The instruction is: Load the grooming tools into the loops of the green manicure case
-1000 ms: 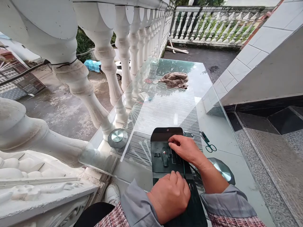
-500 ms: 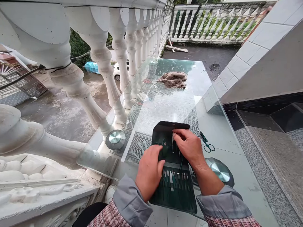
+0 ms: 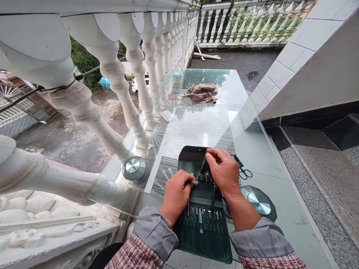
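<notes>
An open dark green case (image 3: 202, 243) lies on the glass table, with a row of slim metal tools (image 3: 201, 220) in its lower half. Over the upper half, my right hand (image 3: 224, 170) pinches a thin metal tool (image 3: 203, 161) that looks like tweezers. My left hand (image 3: 177, 192) is closed at the case's left edge, its thumb and forefinger pinching a small greenish item (image 3: 194, 182) too small to make out. A nail clipper (image 3: 207, 180) sits in a loop between my hands. Green-handled scissors (image 3: 244, 172) lie right of my right hand.
The glass tabletop (image 3: 202, 127) bears a crumpled brown cloth (image 3: 201, 93) towards its far end. Faceted table supports (image 3: 134, 168) show beneath the glass on both sides. A white balustrade (image 3: 92, 112) runs along the left, and a stone step (image 3: 322, 168) is at the right.
My right hand has drawn the thin tool up and tilted it away from the case's loops. My left hand has shifted slightly, and the nail clipper now shows. The view has moved a little.
</notes>
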A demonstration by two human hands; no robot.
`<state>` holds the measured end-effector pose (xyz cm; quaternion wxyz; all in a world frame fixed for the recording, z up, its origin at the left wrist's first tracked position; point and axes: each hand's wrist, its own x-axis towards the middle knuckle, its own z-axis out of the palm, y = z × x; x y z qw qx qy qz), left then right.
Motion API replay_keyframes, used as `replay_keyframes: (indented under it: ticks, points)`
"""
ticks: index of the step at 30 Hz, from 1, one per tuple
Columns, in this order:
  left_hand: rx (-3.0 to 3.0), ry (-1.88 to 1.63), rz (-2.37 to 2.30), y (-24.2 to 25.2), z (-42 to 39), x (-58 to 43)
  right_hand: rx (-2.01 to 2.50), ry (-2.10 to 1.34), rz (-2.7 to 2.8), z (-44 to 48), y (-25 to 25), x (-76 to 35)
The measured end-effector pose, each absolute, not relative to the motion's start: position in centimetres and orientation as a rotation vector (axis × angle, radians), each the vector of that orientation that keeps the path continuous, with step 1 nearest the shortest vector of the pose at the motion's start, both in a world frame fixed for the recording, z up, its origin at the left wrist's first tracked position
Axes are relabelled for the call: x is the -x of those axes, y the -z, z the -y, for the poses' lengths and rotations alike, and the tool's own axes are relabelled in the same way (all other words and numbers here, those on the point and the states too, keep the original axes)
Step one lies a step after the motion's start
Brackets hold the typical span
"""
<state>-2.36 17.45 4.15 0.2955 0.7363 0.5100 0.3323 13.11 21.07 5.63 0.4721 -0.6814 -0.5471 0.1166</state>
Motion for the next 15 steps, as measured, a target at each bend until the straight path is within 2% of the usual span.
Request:
replay_keyframes:
  ticks: [7,15]
  points:
    - [-1.96,-0.946,-1.394,-3.9,-17.1,2.4,1.543,-0.624,1.255,-20.6,-5.8,-11.7]
    - [-1.89,-0.913,-1.397,-3.9,-17.1,2.6,1.689,-0.557,1.443,-20.7,-6.0,-11.9]
